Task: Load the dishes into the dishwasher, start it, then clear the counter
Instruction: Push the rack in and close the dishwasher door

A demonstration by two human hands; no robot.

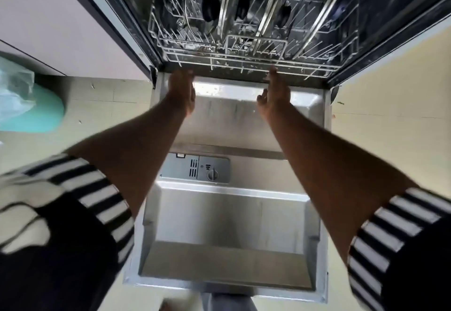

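Lower rack (246, 60) w/ glass lids (202, 10) upright in tines, sitting inside tub. Left hand (181, 91) & right hand (275, 91) flat, fingers straight, tips at rack's front rail, gripping nothing. Door (231, 218) down flat below arms, dispenser (195, 168) mid-door. Loading prob. nearly done; to do: shut door, start, clear counter. Teal bin (36, 105) far left

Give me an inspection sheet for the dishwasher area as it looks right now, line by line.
Surface: dishwasher door lowered flat, bare steel, detergent dispenser set in it.
Job's things: lower rack inside the tub, glass lids standing on edge in it.
Clutter: nothing seen.
Hands: left hand and right hand, fingers straight, both at the rack's front rail.
Cables: nothing seen.
Surroundings: teal bin with a plastic liner, at left on the pale tiled floor.
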